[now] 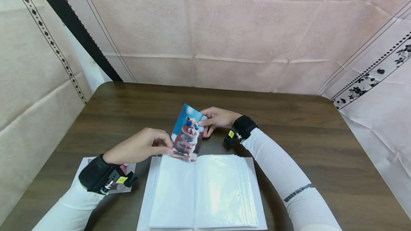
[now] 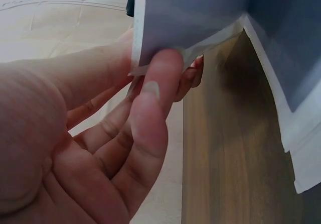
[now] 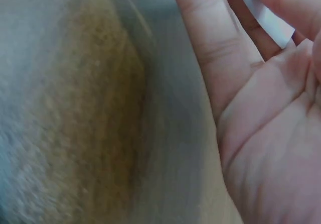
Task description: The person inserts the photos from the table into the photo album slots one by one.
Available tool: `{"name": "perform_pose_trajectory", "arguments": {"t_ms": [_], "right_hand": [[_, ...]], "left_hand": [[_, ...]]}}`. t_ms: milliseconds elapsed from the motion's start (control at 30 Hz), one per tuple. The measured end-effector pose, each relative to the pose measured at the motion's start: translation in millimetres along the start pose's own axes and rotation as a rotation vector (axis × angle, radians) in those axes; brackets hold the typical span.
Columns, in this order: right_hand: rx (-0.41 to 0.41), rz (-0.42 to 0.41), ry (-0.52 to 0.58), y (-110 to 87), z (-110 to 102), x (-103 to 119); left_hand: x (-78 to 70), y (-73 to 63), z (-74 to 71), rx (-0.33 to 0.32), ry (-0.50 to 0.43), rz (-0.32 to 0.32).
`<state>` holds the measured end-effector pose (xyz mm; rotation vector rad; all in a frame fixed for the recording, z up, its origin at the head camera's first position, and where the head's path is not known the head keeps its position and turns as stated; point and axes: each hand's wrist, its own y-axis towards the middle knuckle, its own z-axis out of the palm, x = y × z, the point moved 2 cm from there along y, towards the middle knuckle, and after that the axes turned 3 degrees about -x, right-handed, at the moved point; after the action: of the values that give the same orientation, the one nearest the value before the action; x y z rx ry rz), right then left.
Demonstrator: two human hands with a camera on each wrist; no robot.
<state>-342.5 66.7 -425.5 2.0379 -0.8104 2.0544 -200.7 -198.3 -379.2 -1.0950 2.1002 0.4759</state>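
Note:
A glossy picture card (image 1: pixel 187 134) shows a hamster in blue sunglasses on a blue ground. My right hand (image 1: pixel 221 118) pinches its right edge between thumb and fingers. The lower end of the card meets the top edge of the left page of an open white photo album (image 1: pixel 173 195). My left hand (image 1: pixel 144 145) is at the card's lower left corner. In the left wrist view, its fingers (image 2: pixel 150 118) pinch the edge of a raised clear album sleeve (image 2: pixel 200 28). Only a white corner of the card (image 3: pixel 271 28) shows in the right wrist view.
More pictures (image 1: pixel 126 188) lie on the brown wooden table (image 1: pixel 305 145), left of the album and partly under my left wrist. Pale patterned cloth (image 1: pixel 224 35) hangs behind the table and at both sides.

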Motion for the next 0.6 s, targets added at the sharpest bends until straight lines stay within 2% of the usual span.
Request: {"name": "perform_pose_trajectory", "arguments": {"t_ms": [267,467,600], "right_hand": [[-0.019,-0.035,-0.041,-1.4,7.4,0.0],[-0.167,-0.083,-0.222,-1.0,17.5,6.7],[-0.255,-0.147,-0.273,1.4,26.9,14.1]], "left_hand": [[1.4,0.0,0.4,0.003,-0.004,0.007],[2.8,0.6,1.2,0.007,-0.011,0.014],[2.7,0.5,1.5,0.008,-0.003,0.011]]}}
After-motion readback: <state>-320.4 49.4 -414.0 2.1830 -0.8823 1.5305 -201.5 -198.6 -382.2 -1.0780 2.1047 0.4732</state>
